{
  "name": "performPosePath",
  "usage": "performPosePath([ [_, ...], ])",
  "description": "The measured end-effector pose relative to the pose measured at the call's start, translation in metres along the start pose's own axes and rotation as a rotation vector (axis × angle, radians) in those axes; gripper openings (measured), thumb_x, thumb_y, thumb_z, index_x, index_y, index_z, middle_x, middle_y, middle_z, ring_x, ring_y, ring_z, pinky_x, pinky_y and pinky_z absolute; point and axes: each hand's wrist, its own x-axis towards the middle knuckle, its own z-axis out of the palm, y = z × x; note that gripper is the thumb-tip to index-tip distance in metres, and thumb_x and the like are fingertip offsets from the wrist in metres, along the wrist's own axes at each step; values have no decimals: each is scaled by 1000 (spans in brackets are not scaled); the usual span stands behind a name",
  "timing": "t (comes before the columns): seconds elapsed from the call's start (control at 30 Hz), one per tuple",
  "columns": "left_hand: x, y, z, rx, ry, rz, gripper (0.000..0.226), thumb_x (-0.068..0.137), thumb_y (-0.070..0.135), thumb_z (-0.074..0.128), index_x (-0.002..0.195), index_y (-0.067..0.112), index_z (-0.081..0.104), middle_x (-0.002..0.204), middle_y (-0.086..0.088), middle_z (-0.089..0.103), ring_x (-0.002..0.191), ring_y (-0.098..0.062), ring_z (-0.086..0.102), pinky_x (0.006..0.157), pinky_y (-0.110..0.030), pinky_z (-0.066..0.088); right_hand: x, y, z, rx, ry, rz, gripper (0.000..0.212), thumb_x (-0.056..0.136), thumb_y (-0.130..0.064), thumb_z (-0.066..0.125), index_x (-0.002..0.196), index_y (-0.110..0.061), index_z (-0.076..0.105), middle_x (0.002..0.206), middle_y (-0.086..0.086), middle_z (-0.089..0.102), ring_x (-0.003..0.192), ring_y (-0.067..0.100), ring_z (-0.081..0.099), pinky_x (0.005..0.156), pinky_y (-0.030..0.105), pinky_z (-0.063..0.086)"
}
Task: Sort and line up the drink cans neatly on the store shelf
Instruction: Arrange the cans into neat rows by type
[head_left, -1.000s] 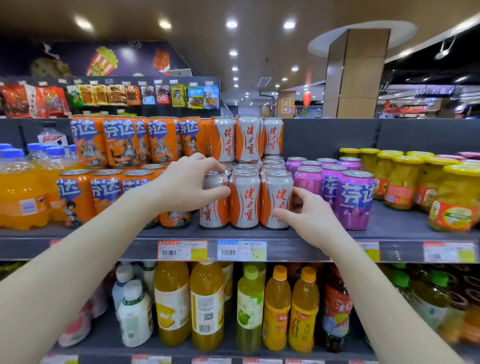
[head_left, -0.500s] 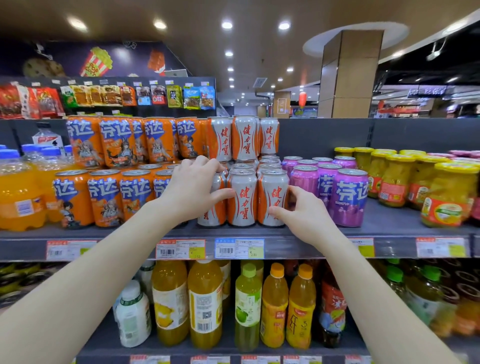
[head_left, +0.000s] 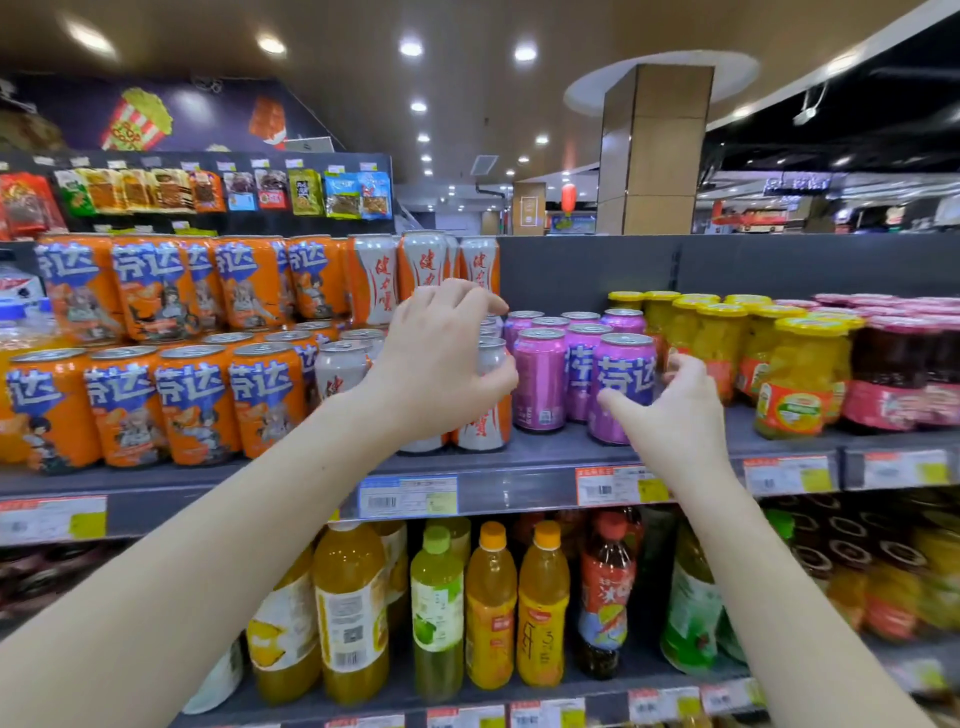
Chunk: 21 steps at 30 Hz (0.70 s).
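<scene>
On the middle shelf (head_left: 519, 457) my left hand (head_left: 441, 374) wraps a white can (head_left: 485, 415) at the front edge, while my right hand (head_left: 670, 410) spreads empty around the purple can (head_left: 621, 384), which I judge needs nudging leftward next.

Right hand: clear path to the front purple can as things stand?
Probably yes. The right hand is open right beside the front purple can, thumb in front of it. Nothing lies between them; the jars crowd the far side, leaving the fingers little room there.
</scene>
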Motion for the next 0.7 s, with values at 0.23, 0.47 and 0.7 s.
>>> performPosePath([
  [0.23,26,26,28,-5,-88,26,43,90,34,64,131,25,61,129,-1,63,117,-26,59,102,-48,46,17,5,-2,12,-181,-11,67,76,-30,85,129,-15,47,116,2,64,105,22,63,85,34,50],
  [0.47,47,37,22,-190,-147,-46,42,95,45,67,133,28,61,124,9,66,113,-9,60,101,-36,49,8,1,8,225,-364,-91,69,75,-32,89,131,-24,50,112,-11,63,89,-7,59,70,12,44],
  [0.7,56,38,32,71,-275,2,56,85,79,54,123,38,67,118,14,68,111,-12,62,106,-48,43,26,5,1,191,-501,-151,54,80,-16,75,130,-24,57,113,-7,68,99,9,66,79,25,54],
])
